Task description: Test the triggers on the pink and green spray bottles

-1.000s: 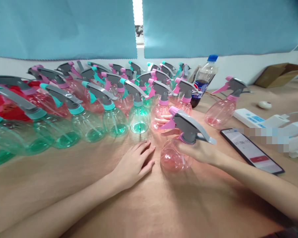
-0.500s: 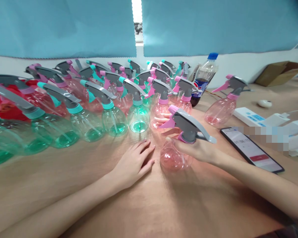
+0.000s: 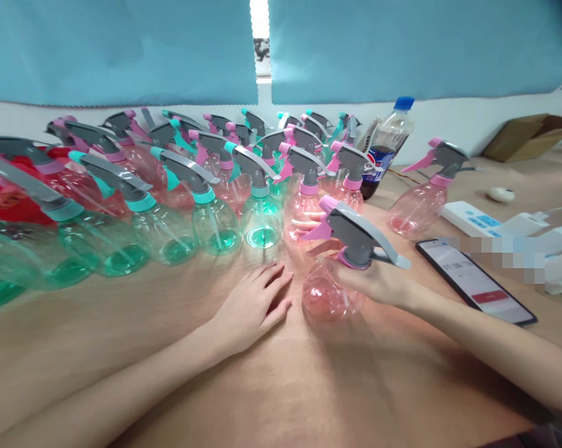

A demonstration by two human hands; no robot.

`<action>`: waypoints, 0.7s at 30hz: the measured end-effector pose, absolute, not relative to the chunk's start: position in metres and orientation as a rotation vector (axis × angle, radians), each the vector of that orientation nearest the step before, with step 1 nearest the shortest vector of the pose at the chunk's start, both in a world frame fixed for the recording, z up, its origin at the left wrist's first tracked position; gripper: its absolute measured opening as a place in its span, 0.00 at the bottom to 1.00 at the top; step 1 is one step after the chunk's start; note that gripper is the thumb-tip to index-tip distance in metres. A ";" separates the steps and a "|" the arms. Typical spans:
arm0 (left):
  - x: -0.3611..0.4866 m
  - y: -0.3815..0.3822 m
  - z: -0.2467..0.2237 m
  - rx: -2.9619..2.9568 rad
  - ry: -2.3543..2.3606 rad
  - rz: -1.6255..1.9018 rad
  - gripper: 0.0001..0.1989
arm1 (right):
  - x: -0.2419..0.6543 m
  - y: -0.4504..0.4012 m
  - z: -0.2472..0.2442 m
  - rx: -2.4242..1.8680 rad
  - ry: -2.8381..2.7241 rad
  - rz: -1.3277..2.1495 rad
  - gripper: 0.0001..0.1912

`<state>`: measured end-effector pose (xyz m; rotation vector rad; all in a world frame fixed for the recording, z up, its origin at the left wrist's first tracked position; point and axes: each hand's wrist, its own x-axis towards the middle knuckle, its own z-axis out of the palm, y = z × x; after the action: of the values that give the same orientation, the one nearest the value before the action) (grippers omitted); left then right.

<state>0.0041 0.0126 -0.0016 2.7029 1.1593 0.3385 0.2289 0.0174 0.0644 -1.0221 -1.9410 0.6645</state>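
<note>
Brown table (image 3: 271, 392), spray bottles (image 3: 216, 227), phone (image 3: 474, 283), power strip (image 3: 470, 219)

Nearest you, just past 12 o'clock, pink spray bottle (image 3: 330, 298): clear glossy plastic; trigger head (image 3: 358, 233) smooth grey plastic, slight sheen. Your 11 o'clock, green spray bottles (image 3: 218, 227): shiny see-through plastic. Pepsi bottle (image 3: 383, 152), 1 o'clock: clear glossy plastic. Phone (image 3: 477, 283), 2 o'clock: smooth glossy screen. Cardboard box (image 3: 518, 138), 2 o'clock, farther: matt. Tabletop (image 3: 243, 398) before you: smooth, wood-look, soft sheen. Curtain (image 3: 122, 50), 12 o'clock: smooth, cloth-looking.
</note>
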 end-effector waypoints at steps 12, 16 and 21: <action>0.004 0.012 -0.002 2.732 1.168 0.316 0.24 | 0.229 0.018 0.062 -1.015 -1.912 0.811 0.21; 0.004 0.013 -0.003 2.734 1.164 0.313 0.24 | 0.229 0.019 0.066 -0.964 -1.913 0.797 0.14; 0.004 0.014 -0.003 2.731 1.161 0.310 0.23 | 0.228 0.017 0.074 -0.961 -1.947 0.781 0.05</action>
<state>0.0044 0.0138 -0.0029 2.7313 1.1610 0.3103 0.2277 0.0174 0.0737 -0.9606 -1.9470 0.7808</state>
